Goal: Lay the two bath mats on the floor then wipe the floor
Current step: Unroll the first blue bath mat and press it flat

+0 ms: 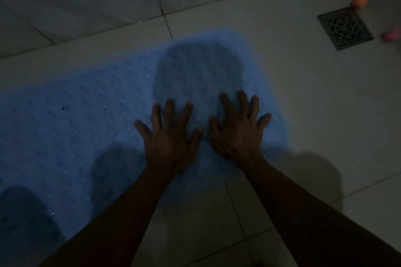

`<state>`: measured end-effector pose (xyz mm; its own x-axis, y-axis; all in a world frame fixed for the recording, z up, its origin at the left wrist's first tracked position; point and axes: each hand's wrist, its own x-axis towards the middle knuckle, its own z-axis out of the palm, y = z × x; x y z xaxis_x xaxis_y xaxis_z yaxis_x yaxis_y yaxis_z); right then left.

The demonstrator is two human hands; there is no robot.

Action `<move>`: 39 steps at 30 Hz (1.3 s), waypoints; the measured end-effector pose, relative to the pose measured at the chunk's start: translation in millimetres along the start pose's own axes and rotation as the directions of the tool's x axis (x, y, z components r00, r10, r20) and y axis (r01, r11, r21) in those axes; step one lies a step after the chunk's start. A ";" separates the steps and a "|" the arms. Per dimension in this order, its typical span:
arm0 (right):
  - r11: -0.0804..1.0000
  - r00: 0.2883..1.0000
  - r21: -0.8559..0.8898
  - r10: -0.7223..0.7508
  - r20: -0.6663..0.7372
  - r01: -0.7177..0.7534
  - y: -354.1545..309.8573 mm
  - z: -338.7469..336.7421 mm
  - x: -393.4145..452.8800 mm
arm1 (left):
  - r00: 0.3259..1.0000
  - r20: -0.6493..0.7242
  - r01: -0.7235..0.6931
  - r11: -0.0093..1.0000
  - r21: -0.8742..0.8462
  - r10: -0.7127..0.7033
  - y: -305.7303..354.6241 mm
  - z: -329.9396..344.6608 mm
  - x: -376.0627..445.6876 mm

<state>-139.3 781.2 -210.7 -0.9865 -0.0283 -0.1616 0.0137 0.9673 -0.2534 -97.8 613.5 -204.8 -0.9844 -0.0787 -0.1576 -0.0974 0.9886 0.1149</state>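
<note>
Currently you are laying the first mat: your left hand [168,136] and right hand [239,128] press flat, fingers spread, gripping nothing, on the blue bath mat [86,128] left of the floor drain [345,29]; next, fetch the second mat, unseen

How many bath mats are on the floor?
1. A blue bath mat lies flat on the tiled floor, running from the left edge toward the middle, with the left hand and right hand pressed on its right end. A second may lie out of view.

Blue bath mat [91,128] bumpy, rubbery; floor tiles [303,97] smooth; drain grate [345,28] metal.
</note>
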 end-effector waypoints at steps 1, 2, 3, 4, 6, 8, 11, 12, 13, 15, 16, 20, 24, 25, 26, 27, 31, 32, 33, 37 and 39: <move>1.000 1.000 -0.013 -0.007 -0.017 0.007 -3.8 -4.1 6.8 | 1.000 -0.011 -0.004 1.000 0.022 0.004 -2.6 -5.3 7.8; 0.999 0.999 -0.032 -0.022 -0.037 0.021 -7.9 -6.9 15.3 | 1.000 -0.031 0.002 0.999 0.032 -0.001 -5.5 -10.0 17.2; 0.998 0.998 -0.046 -0.041 -0.042 0.039 -12.3 -8.4 24.0 | 0.999 -0.048 0.018 1.000 0.020 -0.017 -9.0 -13.6 28.7; 0.997 0.997 -0.049 -0.063 -0.038 0.061 -17.0 -8.8 34.2 | 0.998 -0.057 0.035 0.999 -0.002 -0.035 -13.0 -16.1 42.4; 0.996 0.996 -0.008 -0.087 -0.031 0.087 -25.6 -7.1 61.6 | 0.996 -0.057 0.072 0.997 -0.037 -0.074 -25.7 -17.8 74.7; 0.991 0.991 0.017 -0.132 -0.030 0.133 -36.7 -11.9 87.4 | 0.997 -0.051 0.055 0.998 -0.038 -0.057 -34.5 -26.8 98.7; 0.982 0.981 -0.022 -0.188 -0.036 0.188 -48.2 -7.7 113.7 | 0.999 -0.030 0.034 0.999 -0.038 -0.036 -45.2 -24.4 119.3; 0.983 0.984 -0.036 -0.178 -0.018 0.178 -49.0 -2.8 117.7 | 0.999 -0.010 0.043 0.999 -0.027 -0.044 -48.0 -19.5 120.8; 0.986 0.987 -0.042 -0.159 -0.009 0.159 -49.7 1.5 118.8 | 0.998 -0.004 0.057 0.998 -0.019 -0.057 -49.3 -15.9 120.4; 0.990 0.991 -0.056 -0.132 -0.003 0.131 -46.9 13.2 121.1 | 0.997 -0.015 0.069 0.998 -0.014 -0.069 -53.5 -2.3 122.9; 0.990 0.992 -0.062 -0.123 0.006 0.123 -46.4 14.6 121.1 | 0.997 -0.023 0.071 0.997 -0.020 -0.072 -54.5 -0.3 122.4; 0.989 0.993 -0.085 -0.119 0.022 0.121 -46.7 12.5 125.4 | 0.994 -0.103 0.029 1.000 0.000 -0.029 -53.2 -1.3 120.0; 0.986 0.988 -0.093 -0.145 -0.049 0.140 -46.2 11.5 120.7 | 0.991 -0.130 0.039 0.998 0.049 -0.033 -49.7 -2.3 118.0; 0.983 0.987 -0.116 -0.149 -0.066 0.140 -46.2 11.7 120.1 | 0.993 -0.111 0.037 0.998 0.041 -0.033 -50.8 -2.8 120.6; 0.982 0.987 -0.129 -0.147 -0.066 0.138 -46.3 12.0 120.3 | 0.995 -0.091 0.040 0.999 0.027 -0.038 -51.8 -2.7 123.0; 0.983 0.988 -0.123 -0.144 -0.058 0.136 -46.3 12.8 121.9 | 0.996 -0.081 0.046 0.999 0.014 -0.045 -53.1 -1.8 124.9; 0.989 0.990 -0.084 -0.128 -0.052 0.124 -47.1 12.4 125.6 | 0.996 -0.074 0.056 0.998 0.023 -0.054 -51.5 -2.7 125.5; 0.989 0.991 -0.080 -0.125 -0.051 0.120 -47.6 11.1 124.5 | 0.996 -0.069 0.061 0.998 0.020 -0.060 -51.0 -3.9 125.4; 0.990 0.991 -0.078 -0.123 -0.047 0.120 -48.1 10.5 123.1 | 0.996 -0.067 0.064 0.998 0.015 -0.063 -50.9 -4.6 125.3; 0.989 0.992 -0.102 -0.114 -0.047 0.109 -48.2 10.4 123.1 | 0.994 -0.088 0.059 0.998 0.013 -0.057 -51.6 -1.4 126.1; 0.986 0.991 -0.114 -0.128 -0.037 0.123 -48.8 10.3 122.7 | 0.994 -0.090 0.064 0.998 0.009 -0.063 -51.8 -1.3 126.4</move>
<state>-259.4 728.0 -228.0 -0.9856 -0.1421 -0.0922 -0.1261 0.9789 -0.1608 -217.3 552.2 -229.4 -0.9855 -0.1518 -0.0756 -0.1587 0.9826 0.0963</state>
